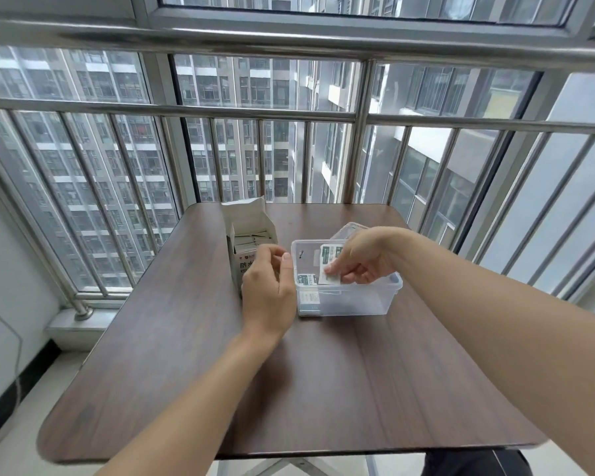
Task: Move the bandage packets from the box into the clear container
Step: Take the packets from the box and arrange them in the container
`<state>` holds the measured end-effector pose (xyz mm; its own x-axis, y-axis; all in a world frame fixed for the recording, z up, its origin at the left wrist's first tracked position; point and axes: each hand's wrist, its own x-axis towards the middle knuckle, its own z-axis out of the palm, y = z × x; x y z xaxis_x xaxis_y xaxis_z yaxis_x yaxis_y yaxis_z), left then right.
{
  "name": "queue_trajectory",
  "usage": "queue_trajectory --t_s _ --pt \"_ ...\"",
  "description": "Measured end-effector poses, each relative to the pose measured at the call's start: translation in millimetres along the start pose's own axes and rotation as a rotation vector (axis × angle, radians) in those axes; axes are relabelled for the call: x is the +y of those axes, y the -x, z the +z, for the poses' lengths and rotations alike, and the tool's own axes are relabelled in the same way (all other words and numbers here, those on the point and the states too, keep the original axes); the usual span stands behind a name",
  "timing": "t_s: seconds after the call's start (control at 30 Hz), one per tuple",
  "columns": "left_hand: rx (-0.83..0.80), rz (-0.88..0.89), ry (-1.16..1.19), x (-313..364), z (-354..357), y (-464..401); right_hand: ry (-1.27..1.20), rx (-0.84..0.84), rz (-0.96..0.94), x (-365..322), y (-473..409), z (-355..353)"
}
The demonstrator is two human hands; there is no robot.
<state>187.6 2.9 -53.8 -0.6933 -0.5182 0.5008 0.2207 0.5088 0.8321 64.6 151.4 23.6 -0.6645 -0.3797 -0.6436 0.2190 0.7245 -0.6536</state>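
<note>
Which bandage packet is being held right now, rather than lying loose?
The packet pinched by the right hand over the clear container; the others lie inside it.

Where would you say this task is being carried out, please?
Probably an enclosed balcony of a high-rise flat: a steel railing runs before large windows facing apartment towers, and a small wooden table stands against it.

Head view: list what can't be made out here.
- Box: its lower front is hidden by the left hand; packet count inside too small to tell.
- Right hand: its fingers cover part of the packet it pinches over the clear container.
- Packet print: too small to read.
</note>
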Motion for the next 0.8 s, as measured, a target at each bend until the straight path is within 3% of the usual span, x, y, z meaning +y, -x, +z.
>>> queue_trajectory --t_s 0.2,0.5,0.8 --pt "-0.036 -0.118 0.015 -22.0 5.3 13.2 0.017 -0.103 0.079 -5.2 -13.4 8.7" --pt "-0.149 -0.114 0.054 -32.3 8.1 16.1 0.058 -0.138 0.118 -10.9 -19.1 19.9" --pt "-0.196 -0.138 0.062 -38.3 10.8 15.9 0.098 0.013 0.136 -16.8 -20.6 42.1"
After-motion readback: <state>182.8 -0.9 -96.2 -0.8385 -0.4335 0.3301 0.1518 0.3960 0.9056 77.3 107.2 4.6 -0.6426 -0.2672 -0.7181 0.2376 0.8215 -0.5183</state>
